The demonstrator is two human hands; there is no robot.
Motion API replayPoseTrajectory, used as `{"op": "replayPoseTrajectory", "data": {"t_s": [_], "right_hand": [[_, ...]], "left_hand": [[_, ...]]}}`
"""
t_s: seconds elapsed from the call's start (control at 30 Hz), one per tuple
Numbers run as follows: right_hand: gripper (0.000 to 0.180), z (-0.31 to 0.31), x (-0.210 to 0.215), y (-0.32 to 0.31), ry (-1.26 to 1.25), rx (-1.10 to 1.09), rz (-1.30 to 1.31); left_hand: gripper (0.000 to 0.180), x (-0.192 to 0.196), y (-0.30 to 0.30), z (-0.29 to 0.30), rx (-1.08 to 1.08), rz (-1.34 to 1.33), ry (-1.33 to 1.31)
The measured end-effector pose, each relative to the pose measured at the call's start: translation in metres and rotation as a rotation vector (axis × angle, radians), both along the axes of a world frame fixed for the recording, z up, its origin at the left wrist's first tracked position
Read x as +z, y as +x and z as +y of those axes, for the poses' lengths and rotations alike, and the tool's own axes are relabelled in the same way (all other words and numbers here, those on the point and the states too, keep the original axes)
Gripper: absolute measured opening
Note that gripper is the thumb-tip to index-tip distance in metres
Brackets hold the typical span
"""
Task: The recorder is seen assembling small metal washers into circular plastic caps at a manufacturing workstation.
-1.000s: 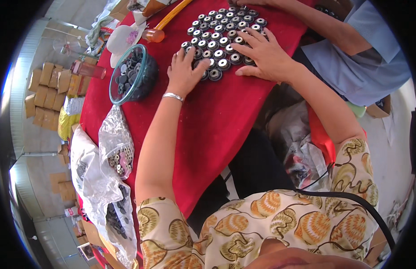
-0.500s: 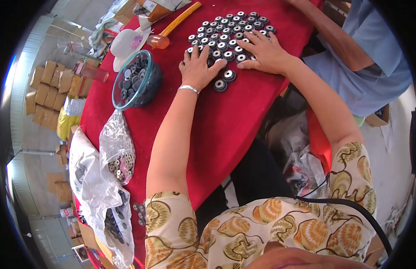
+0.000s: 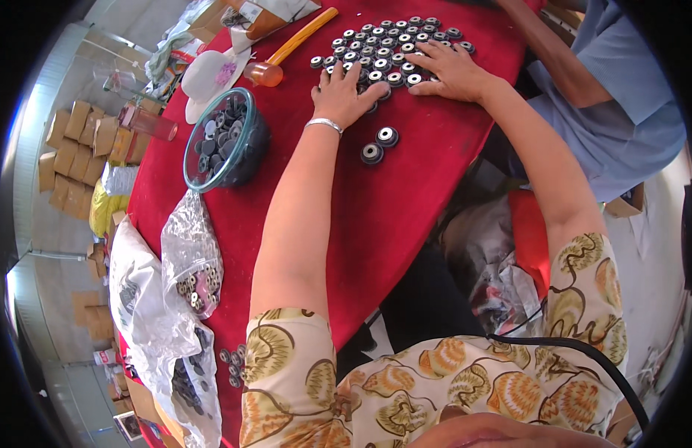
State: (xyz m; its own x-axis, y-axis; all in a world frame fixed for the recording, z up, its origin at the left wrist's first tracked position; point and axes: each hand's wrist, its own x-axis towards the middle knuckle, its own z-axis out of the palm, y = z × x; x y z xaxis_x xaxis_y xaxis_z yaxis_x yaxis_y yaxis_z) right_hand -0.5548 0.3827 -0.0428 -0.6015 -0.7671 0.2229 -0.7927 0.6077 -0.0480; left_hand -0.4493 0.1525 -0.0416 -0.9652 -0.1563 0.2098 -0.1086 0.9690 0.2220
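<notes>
A cluster of small black wheel-like discs with pale metal centres (image 3: pixel 381 64) lies on the red tablecloth (image 3: pixel 361 224) at the far side. Palm down, my left hand (image 3: pixel 341 98) rests at the cluster's near left edge, fingers spread against the discs. My right hand (image 3: pixel 456 72) lies flat at its right edge, fingers stretched over several of them. Both hands are open and grip nothing; some discs are hidden beneath them. Closer to me, apart from the cluster, sit two loose discs, one (image 3: pixel 388 137) touching or nearly touching the other (image 3: pixel 372 154).
Left of my arm stands a glass bowl (image 3: pixel 249 160) of dark round parts. Beyond it are a white hat (image 3: pixel 200 82) and an orange-handled mallet (image 3: pixel 305 33). A clear bag (image 3: pixel 189 231) of metal rings lies nearer. Another person's forearm (image 3: pixel 559 56) reaches in at far right.
Both hands have slid away from me with the cluster, my left also a little to the right. Two discs stay behind, now separated from the cluster.
</notes>
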Motion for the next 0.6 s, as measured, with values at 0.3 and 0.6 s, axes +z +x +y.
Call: {"op": "replayPoseTrajectory", "data": {"t_s": [0.3,0.6], "right_hand": [[0.057,-0.038,0.024,0.067,-0.165,0.322,0.094],[0.053,-0.073,0.002,0.097,0.020,0.505,0.110]], "left_hand": [[0.049,0.045,0.112,-0.047,-0.116,0.237,0.536],[0.043,0.078,0.381,-0.019,0.152,0.210,0.427]]}}
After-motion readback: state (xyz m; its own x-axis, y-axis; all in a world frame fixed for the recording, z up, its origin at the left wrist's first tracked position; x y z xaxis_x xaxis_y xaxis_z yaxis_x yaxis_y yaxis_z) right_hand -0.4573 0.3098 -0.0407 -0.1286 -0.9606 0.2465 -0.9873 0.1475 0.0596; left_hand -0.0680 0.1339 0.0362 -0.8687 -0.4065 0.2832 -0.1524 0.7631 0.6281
